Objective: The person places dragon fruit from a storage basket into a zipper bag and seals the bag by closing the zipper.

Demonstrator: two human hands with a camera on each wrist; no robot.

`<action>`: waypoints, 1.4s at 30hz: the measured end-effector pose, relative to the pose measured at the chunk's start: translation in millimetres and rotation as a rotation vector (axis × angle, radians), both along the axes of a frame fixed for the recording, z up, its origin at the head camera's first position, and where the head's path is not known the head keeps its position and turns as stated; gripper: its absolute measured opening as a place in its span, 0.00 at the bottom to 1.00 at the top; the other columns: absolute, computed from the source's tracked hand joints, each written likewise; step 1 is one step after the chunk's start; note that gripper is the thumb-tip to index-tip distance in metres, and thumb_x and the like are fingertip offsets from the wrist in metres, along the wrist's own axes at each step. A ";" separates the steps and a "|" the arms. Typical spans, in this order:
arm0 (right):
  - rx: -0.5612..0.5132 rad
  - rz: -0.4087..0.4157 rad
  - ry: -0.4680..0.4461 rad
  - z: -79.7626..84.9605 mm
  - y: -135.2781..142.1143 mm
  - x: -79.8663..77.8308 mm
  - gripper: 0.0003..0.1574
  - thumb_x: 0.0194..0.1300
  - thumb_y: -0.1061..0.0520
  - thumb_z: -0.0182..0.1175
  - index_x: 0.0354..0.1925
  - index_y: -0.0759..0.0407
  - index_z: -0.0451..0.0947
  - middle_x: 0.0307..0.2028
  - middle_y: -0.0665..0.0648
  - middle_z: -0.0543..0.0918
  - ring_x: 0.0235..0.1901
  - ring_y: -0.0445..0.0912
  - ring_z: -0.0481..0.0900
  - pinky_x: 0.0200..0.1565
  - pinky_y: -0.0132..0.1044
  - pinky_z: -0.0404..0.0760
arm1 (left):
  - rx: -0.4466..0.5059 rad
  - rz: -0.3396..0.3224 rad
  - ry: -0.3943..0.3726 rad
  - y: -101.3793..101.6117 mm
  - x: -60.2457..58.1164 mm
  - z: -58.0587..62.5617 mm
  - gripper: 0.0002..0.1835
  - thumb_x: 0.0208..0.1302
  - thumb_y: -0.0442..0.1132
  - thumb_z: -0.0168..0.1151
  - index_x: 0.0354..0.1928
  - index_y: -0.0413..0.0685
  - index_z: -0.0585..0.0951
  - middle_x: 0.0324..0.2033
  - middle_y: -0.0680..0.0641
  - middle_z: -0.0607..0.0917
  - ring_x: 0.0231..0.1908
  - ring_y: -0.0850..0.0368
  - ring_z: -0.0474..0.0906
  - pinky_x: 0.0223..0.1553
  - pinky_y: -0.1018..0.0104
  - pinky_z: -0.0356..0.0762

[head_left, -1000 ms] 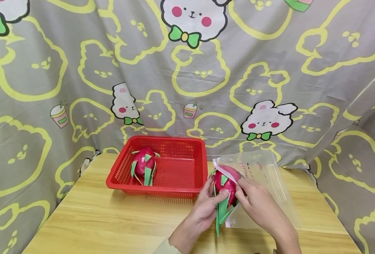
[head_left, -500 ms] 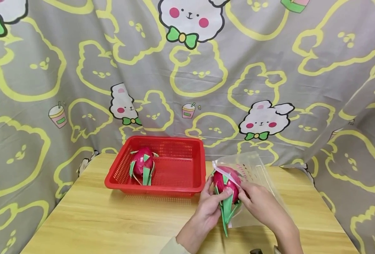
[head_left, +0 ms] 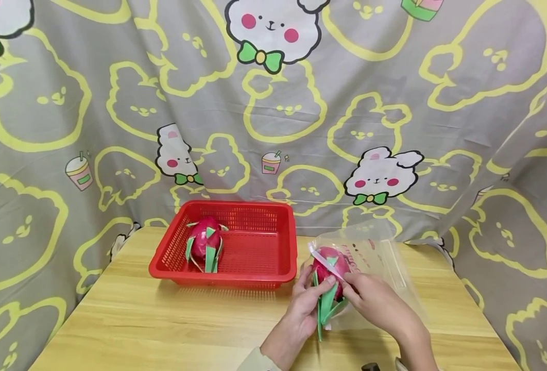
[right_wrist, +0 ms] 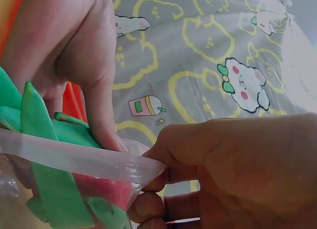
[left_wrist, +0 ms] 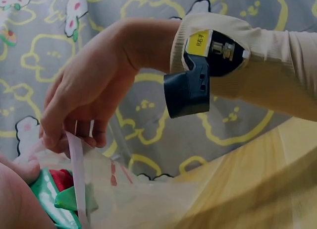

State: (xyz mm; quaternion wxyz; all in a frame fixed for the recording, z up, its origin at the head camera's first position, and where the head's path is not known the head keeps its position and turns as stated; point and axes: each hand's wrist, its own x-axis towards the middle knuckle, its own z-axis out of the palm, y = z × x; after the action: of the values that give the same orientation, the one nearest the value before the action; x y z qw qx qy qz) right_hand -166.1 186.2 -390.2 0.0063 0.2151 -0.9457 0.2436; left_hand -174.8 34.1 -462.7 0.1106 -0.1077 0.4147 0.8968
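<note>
- Head view: the left hand [head_left: 301, 304] grips a pink dragon fruit [head_left: 328, 298] over the table [head_left: 162, 330], its upper part inside the clear bag [head_left: 385, 252]; the right hand [head_left: 380, 304] pinches the bag's edge. Second dragon fruit [head_left: 207, 238] in the red basket [head_left: 222, 278]!
- Left wrist: right hand at the pale strip [left_wrist: 77, 174], green leaves [left_wrist: 47, 194] below.
- Right wrist: strip pinched; left thumb apparently on the fruit, contact partly hidden.

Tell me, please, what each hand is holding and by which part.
Left hand: a dragon fruit, held by its side. Right hand: the clear bag, pinched by its pale rim.
</note>
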 end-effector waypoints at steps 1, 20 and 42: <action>-0.001 -0.002 -0.003 -0.2 -0.1 0.0 0.17 0.73 0.59 0.57 0.25 0.47 0.71 0.20 0.44 0.66 0.23 0.37 0.65 0.29 0.33 0.67 | 0.006 0.002 0.000 0.0 -0.3 -1.2 0.48 0.63 0.29 0.71 0.79 0.37 0.54 0.73 0.29 0.61 0.62 0.43 0.75 0.63 0.53 0.75; -0.013 -0.040 -0.010 3.3 -1.9 -2.6 0.13 0.74 0.60 0.55 0.30 0.50 0.76 0.22 0.47 0.70 0.26 0.40 0.69 0.33 0.36 0.70 | -0.077 0.091 0.048 6.9 -4.8 -20.1 0.39 0.64 0.21 0.62 0.75 0.27 0.57 0.72 0.24 0.60 0.70 0.35 0.63 0.69 0.49 0.65; -0.096 -0.143 0.205 3.6 4.4 -3.2 0.16 0.76 0.60 0.52 0.28 0.51 0.73 0.22 0.47 0.68 0.28 0.43 0.69 0.33 0.39 0.70 | -0.557 0.069 0.204 -17.9 5.3 -20.6 0.23 0.56 0.23 0.61 0.56 0.36 0.76 0.48 0.39 0.74 0.50 0.45 0.73 0.48 0.60 0.71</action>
State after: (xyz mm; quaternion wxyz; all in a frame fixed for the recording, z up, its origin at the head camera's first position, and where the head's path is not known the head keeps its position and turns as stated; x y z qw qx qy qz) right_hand -169.4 190.6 -386.5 0.1304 0.1703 -0.9404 0.2640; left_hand -169.6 16.2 -483.3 0.0042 -0.0572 0.6500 0.7577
